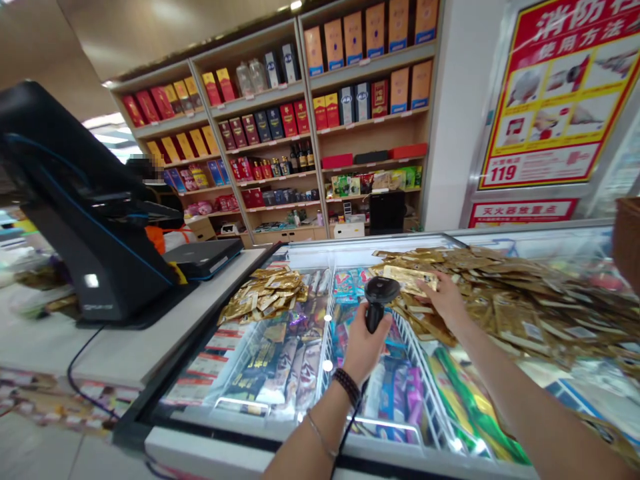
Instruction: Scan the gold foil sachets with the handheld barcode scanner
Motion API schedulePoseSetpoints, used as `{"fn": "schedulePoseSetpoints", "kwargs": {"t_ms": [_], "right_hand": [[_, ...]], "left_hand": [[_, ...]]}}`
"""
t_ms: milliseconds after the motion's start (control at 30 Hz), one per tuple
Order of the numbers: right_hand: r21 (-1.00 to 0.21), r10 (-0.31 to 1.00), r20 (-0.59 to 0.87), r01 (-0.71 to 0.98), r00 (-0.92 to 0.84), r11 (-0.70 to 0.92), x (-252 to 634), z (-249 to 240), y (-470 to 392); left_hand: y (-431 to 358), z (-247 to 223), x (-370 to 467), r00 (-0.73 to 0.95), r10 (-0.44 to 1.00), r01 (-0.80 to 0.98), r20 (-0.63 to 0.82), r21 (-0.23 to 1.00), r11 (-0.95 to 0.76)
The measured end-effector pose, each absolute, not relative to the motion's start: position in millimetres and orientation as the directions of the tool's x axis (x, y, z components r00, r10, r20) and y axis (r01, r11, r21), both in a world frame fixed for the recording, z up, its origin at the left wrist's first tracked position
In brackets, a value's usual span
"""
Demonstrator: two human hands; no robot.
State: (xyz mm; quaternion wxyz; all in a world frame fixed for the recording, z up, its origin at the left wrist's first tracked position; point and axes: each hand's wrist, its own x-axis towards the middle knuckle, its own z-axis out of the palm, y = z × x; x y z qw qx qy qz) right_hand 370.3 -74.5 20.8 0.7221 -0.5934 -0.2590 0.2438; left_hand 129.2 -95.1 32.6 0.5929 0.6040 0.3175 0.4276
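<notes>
**A:** Where are we? Take it from the big things down.

**B:** I'm over the freezer chest (300,427), its glass lid carrying everything. Along the far right edge lies the big heap of gold packets (540,300); a smaller pile of gold packets (265,293) sits at the far left corner, next to the till screen (75,200) on the counter.

**A:** And the hands?

**B:** My left hand (363,347) is closed round the grip of the barcode scanner (377,300), head up and turned toward the heap. My right hand (445,300) holds one gold packet (407,279) at the heap's near-left edge, fingers pinching it, just beside the scanner head.

**A:** So which step?

**B:** Scanning, I'd judge: packet presented, not yet confirmed read. Next I'd need the packet's code squarely facing the scanner head; I can't tell which face carries it.
</notes>
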Motion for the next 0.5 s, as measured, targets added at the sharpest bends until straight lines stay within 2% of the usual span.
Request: {"fn": "schedulePoseSetpoints", "kwargs": {"t_ms": [300, 500], "right_hand": [[-0.982, 0.67, 0.131, 0.004, 0.731, 0.188, 366.5, 19.4, -80.2], [-0.984, 0.656, 0.108, -0.016, 0.747, 0.18, 367.5, 18.8, -78.7]], "left_hand": [[-96.3, 35.6, 125.4, 0.487, 0.865, -0.172, 0.117, 0.984, -0.036], [-97.8, 36.2, 124.5, 0.482, 0.87, -0.175, 0.102, 0.984, -0.019]]}}
